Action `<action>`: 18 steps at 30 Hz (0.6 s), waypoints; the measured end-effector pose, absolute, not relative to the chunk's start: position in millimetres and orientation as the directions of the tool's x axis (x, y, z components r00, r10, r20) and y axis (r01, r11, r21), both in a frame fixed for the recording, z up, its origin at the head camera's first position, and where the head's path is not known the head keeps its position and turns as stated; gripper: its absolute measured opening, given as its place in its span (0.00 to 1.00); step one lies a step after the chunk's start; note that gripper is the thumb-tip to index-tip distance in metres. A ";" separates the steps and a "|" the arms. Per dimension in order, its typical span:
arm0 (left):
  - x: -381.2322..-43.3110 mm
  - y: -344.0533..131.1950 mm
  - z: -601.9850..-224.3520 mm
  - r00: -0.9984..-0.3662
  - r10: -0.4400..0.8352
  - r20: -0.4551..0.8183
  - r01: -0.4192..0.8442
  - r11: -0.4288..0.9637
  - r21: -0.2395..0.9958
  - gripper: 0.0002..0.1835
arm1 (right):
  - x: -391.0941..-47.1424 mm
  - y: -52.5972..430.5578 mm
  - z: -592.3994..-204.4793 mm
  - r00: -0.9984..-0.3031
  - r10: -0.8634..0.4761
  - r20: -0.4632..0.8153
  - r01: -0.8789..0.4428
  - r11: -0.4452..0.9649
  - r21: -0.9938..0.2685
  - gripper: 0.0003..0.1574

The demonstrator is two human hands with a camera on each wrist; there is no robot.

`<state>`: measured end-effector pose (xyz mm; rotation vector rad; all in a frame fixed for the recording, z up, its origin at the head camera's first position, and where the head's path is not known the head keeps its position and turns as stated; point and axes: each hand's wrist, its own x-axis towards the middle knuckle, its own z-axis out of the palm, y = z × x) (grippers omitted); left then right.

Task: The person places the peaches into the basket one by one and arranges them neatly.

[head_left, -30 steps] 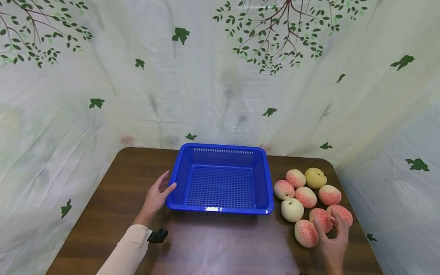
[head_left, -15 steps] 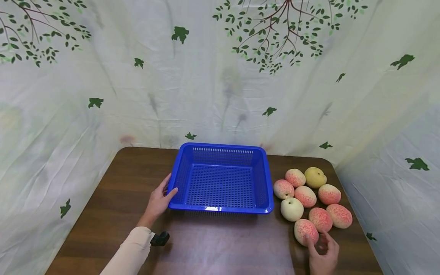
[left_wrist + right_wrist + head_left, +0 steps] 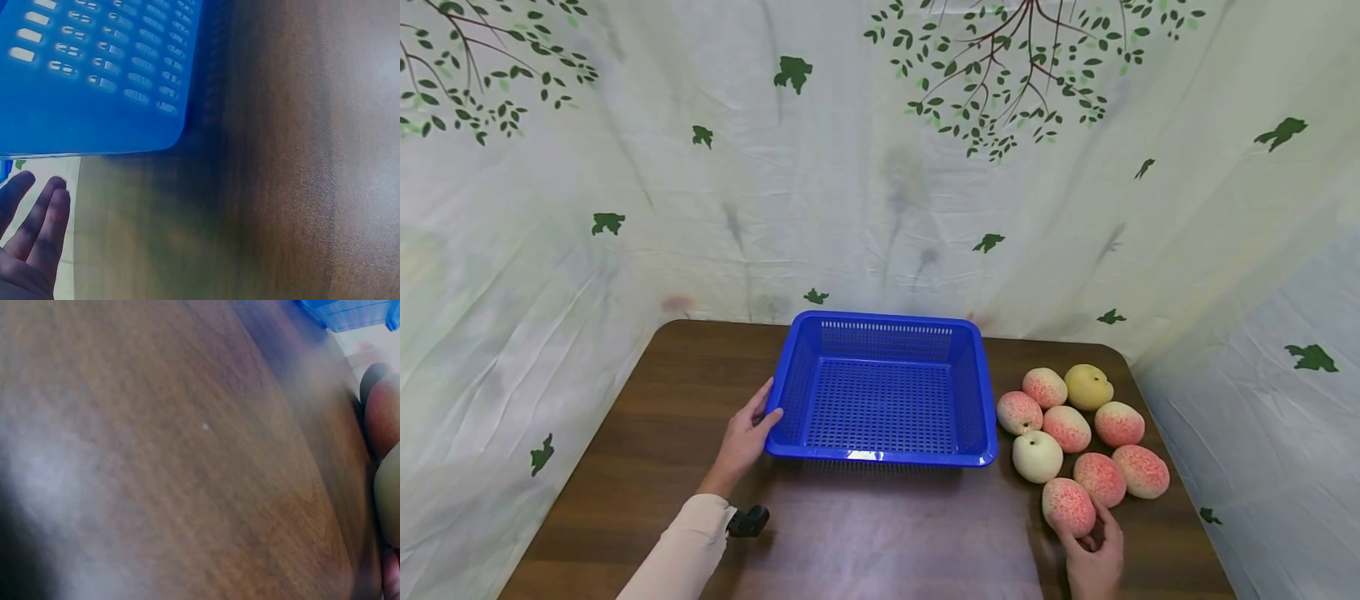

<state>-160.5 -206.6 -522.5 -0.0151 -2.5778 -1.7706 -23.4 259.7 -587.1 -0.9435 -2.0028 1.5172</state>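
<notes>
A blue plastic basket (image 3: 880,408) with slotted walls and a mesh floor stands at the table's middle, nothing in it. At its left side is my left hand (image 3: 741,442), thumb at the rim and fingers along the outer wall. The left wrist view shows those fingers (image 3: 53,225) straight, close beside the basket. On the right, my right hand (image 3: 1096,554) holds the nearest red-speckled peach (image 3: 1069,506) between thumb and fingers. In the right wrist view only a bit of that hand shows, below a pale rounded fruit (image 3: 390,497) at the edge.
Several more red-speckled peaches (image 3: 1066,429) lie grouped right of the basket, with a cream-white round fruit (image 3: 1037,457) and a yellow fruit (image 3: 1087,388) among them. Under everything is a dark wooden table (image 3: 887,533). A leaf-patterned cloth (image 3: 880,167) hangs behind and beside it.
My right hand has come from the two right-hand front peaches, left and nearer, to the nearest peach and now grips it. My left hand has closed in slightly on the basket's side.
</notes>
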 end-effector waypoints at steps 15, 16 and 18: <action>-158.6 -207.0 -523.8 -0.994 0.040 0.100 0.106 0.519 0.848 0.31 | -25.6 262.7 -586.6 -0.679 0.722 -0.128 0.351 0.167 -0.921 0.50; -157.5 -207.4 -523.8 -0.988 0.066 0.137 0.151 0.568 0.809 0.31 | -25.8 262.5 -587.0 -0.679 0.723 -0.125 0.350 0.169 -0.922 0.49; -154.6 -208.7 -523.6 -0.969 0.130 0.208 0.242 0.652 0.719 0.31 | -26.1 262.3 -588.0 -0.678 0.725 -0.118 0.346 0.173 -0.922 0.49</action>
